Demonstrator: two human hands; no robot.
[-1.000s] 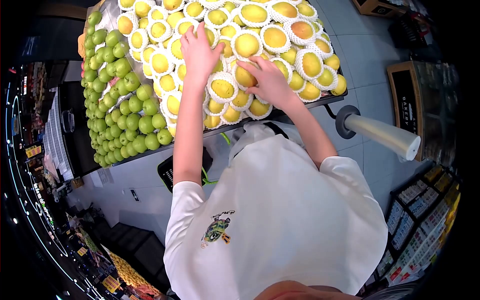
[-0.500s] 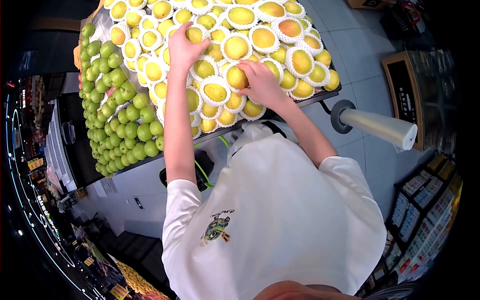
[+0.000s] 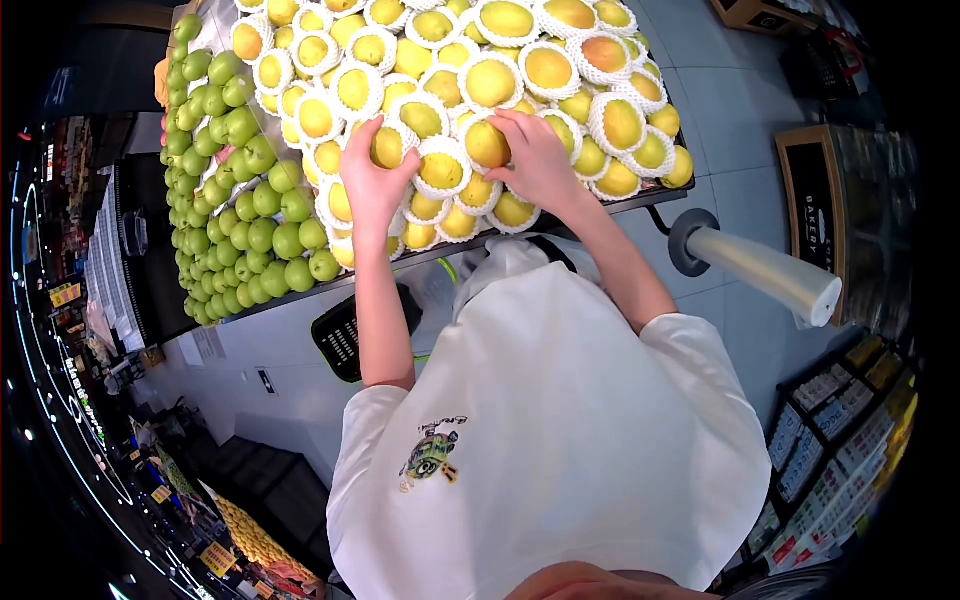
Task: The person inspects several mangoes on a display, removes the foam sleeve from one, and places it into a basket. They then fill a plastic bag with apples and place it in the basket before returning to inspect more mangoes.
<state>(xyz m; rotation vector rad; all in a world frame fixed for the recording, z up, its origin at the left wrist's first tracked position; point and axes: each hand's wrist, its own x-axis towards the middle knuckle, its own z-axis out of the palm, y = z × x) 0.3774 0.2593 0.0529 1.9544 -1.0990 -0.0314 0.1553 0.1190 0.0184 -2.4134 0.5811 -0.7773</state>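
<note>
My left hand point(image 3: 372, 180) curls its thumb and fingers around a yellow fruit point(image 3: 387, 148) in a white foam net, near the front left of the pile. To the right, my right hand point(image 3: 538, 165) grips a darker yellow-orange fruit point(image 3: 487, 146), thumb below it and fingers over its upper right side. Between the two hands lies another netted yellow fruit point(image 3: 441, 171). Many similar fruits surround both hands, most of them in white nets. A bare-looking yellow fruit point(image 3: 412, 58) shows farther back.
Green apples point(image 3: 262, 236) are heaped left of the yellow fruit. A roll of clear plastic bags point(image 3: 765, 272) juts out at the right of the stand. Below the front edge is a black basket point(image 3: 338, 335) with green trim. A bakery sign point(image 3: 812, 210) stands farther right.
My left hand has come nearer along the pile with a netted fruit, uncovering a bare yellow one behind. My right hand stays at its fruit. The whole view has shifted slightly.
</note>
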